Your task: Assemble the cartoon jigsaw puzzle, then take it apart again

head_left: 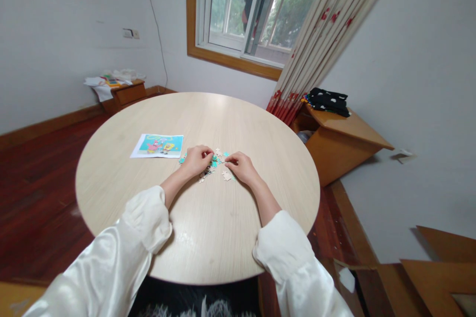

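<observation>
A small pile of jigsaw puzzle pieces [214, 162], some teal and some showing pale backs, lies on the round table [201, 237]. My left hand [197, 161] is over the left side of the pile, its thumb and fingers pinched on a puzzle piece, mostly hidden by the fingertips. Across from it, my right hand [241, 166] has its fingertips closed on a puzzle piece at the right edge of the pile. A few pale pieces [227, 175] lie just below that hand. To the left is a printed cartoon picture [159, 145], flat on the table.
Beyond the table are a window [245, 15] and a long curtain [316, 25]. A wooden cabinet [334, 143] with dark cloth [329, 101] on top stands tilted in view at right. Papers lie on a low stand [128, 93] at back left.
</observation>
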`<state>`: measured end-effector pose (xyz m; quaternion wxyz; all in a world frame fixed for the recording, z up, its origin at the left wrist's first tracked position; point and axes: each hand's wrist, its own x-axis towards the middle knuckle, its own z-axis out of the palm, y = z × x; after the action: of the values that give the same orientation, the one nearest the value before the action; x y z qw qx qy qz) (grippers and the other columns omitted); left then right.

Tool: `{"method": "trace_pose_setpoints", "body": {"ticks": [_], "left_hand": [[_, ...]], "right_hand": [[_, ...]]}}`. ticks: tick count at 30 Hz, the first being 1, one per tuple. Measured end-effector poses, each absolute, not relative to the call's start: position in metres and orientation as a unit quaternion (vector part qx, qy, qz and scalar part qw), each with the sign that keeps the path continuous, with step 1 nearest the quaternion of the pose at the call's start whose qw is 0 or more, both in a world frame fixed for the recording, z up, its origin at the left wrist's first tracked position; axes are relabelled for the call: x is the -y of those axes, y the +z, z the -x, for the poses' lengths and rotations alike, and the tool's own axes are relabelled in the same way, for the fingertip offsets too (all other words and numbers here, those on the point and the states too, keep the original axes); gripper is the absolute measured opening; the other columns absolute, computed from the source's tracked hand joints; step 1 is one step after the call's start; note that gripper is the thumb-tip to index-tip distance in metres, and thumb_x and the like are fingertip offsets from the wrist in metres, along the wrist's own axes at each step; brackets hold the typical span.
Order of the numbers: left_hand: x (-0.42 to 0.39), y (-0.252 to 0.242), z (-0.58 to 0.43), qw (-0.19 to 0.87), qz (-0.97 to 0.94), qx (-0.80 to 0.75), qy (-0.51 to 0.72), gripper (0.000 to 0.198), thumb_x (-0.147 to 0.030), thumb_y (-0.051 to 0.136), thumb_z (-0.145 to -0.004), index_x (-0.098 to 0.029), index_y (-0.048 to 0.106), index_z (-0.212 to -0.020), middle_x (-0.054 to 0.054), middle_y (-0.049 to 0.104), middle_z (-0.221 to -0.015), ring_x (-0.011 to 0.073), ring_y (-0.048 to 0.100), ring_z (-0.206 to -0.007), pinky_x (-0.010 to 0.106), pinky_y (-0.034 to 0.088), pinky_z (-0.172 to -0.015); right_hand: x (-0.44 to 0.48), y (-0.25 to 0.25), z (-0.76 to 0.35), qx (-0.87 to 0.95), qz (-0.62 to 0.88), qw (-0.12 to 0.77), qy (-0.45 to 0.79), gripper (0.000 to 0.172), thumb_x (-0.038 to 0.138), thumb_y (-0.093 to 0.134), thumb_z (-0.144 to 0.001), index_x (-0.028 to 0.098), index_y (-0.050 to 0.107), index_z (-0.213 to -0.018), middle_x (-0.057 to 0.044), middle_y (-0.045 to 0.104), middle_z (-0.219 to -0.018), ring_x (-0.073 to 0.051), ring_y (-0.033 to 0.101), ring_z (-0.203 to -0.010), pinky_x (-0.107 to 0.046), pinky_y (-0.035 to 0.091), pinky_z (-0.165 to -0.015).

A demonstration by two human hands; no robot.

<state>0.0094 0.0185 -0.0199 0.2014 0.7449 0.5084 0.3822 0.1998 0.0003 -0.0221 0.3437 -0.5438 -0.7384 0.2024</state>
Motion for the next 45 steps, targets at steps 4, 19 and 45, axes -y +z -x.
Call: {"method": "trace_pose_setpoints", "body": {"ticks": [4, 19, 45], "left_hand": [[-0.017, -0.018, -0.011, 0.189, -0.755, -0.511, 0.365, 0.02, -0.019, 0.052, -0.075, -0.016, 0.071, -0.076, 0.006, 0.071, -0.076, 0.0185, 0.061, -0.069, 0.029, 0.046, -0.068], [-0.022, -0.004, 0.024, 0.076, -0.758, -0.588, 0.27, 0.029, -0.014, 0.046, -0.078, -0.013, 0.07, -0.093, 0.012, 0.066, -0.095, 0.0257, 0.061, -0.094, 0.036, 0.046, -0.087], [-0.002, -0.001, -0.013, 0.294, -0.787, -0.425, 0.338, 0.015, -0.025, 0.061, -0.08, -0.015, 0.072, -0.078, 0.004, 0.071, -0.077, 0.0161, 0.061, -0.073, 0.026, 0.043, -0.068]], "right_hand": [[0.0, -0.022, -0.2, 0.74, 0.543, 0.342, 0.201, 0.008, 0.013, 0.067, -0.073, 0.019, 0.071, -0.077, -0.004, 0.065, -0.08, -0.016, 0.058, -0.077, -0.03, 0.045, -0.076], [0.023, 0.005, -0.199, 0.799, 0.444, 0.277, 0.296, 0.026, 0.018, 0.08, -0.062, 0.017, 0.068, -0.085, -0.001, 0.061, -0.087, -0.013, 0.055, -0.08, -0.027, 0.043, -0.075], [0.006, -0.013, -0.187, 0.612, 0.447, 0.464, 0.459, 0.029, 0.044, 0.07, -0.064, 0.015, 0.07, -0.068, -0.002, 0.065, -0.065, -0.012, 0.054, -0.059, -0.026, 0.042, -0.058]]}}
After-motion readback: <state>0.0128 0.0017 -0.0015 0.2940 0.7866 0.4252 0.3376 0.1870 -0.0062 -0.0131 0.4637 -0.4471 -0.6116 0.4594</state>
